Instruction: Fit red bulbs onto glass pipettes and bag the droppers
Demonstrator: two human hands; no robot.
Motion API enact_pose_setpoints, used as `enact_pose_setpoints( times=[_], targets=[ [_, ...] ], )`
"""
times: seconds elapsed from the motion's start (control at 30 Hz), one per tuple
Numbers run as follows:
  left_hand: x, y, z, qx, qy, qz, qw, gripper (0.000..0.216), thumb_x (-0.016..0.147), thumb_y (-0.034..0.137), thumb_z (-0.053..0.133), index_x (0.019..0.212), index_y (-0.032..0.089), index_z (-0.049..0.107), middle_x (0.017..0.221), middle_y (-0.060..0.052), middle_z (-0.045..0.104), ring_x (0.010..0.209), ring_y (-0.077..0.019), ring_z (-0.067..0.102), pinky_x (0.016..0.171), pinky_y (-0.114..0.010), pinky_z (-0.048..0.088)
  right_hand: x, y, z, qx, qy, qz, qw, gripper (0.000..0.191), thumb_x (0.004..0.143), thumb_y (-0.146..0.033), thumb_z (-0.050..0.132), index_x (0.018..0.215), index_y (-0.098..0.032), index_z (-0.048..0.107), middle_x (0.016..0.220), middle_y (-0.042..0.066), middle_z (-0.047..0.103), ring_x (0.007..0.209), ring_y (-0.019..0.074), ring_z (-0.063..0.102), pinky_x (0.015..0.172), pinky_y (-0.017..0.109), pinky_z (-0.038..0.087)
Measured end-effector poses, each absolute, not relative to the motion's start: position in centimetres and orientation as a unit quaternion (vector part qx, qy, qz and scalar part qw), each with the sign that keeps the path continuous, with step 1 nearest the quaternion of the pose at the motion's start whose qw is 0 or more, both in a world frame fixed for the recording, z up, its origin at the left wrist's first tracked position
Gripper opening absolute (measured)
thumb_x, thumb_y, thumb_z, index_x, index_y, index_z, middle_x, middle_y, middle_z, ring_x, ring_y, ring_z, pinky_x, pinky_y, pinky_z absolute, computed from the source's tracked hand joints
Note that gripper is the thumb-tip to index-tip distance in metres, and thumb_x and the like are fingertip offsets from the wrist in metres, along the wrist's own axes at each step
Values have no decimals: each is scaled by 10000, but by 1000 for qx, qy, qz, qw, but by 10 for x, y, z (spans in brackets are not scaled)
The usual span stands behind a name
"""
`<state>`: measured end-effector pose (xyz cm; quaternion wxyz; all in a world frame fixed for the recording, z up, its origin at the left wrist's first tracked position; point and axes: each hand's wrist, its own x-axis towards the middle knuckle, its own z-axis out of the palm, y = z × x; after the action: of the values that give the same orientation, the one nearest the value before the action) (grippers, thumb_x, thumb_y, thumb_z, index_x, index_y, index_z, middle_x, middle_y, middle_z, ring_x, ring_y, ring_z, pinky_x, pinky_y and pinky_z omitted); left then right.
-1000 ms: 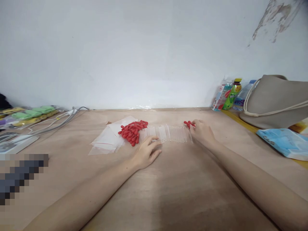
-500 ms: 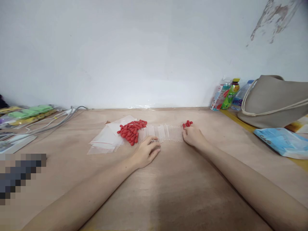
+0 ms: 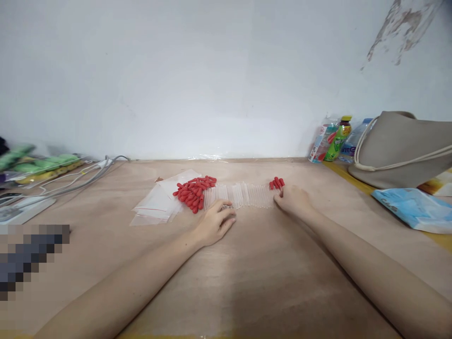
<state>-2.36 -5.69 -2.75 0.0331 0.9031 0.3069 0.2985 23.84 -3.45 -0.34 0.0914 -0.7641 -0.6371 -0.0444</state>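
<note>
Clear thin glass tubes [image 3: 243, 195] lie side by side in a row on the wooden table. At the row's left end is a pile of red rubber bulbs [image 3: 190, 193], and several more red bulbs [image 3: 276, 182] sit at its right end. My left hand [image 3: 216, 223] rests by the near left part of the row, fingers loosely bent and apart, fingertips at the tube ends. Over at the right end, my right hand [image 3: 294, 200] has its fingers curled in against the last tubes, close to the small group of bulbs. Whatever lies between those fingers is hidden.
Clear zip bags [image 3: 155, 205] lie left of the bulb pile. Cables [image 3: 90, 178] and a white power strip [image 3: 31, 212] are at far left, below packed green items [image 3: 49, 164]. Bottles [image 3: 338, 140], a grey bag [image 3: 402, 148] and a blue packet [image 3: 416, 207] stand right.
My right hand has shifted slightly right, uncovering more of the small group of bulbs. The tube row reaches a little farther right. My left hand stays put.
</note>
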Motion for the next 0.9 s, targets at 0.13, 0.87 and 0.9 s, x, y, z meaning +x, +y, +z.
enact_pose_setpoints(
  times=[0.13,0.87,0.9],
  targets=[
    [-22,-59,-26,896,321,306,0,182,821,255,484,956,183,583,1030,-83,530,917,-191,517,782,-340,448,236,-30,-10,-761,-640,-48,90,323,790,-257,401,853,-95,673,838,193,651,792,297,622,610,337,419],
    [-64,-25,-1,783,524,184,-280,188,752,297,502,630,169,567,763,-117,569,792,-278,512,662,-403,376,196,-63,-40,-456,-779,-167,397,203,880,-233,371,747,-159,506,653,39,559,626,162,496,643,295,324],
    [-64,-24,-1,782,526,181,-283,192,759,283,488,632,165,571,767,-121,572,791,-277,513,658,-400,374,196,-63,-40,-453,-783,-158,396,206,881,-235,371,748,-157,508,657,41,561,631,163,498,639,293,324]
  ],
)
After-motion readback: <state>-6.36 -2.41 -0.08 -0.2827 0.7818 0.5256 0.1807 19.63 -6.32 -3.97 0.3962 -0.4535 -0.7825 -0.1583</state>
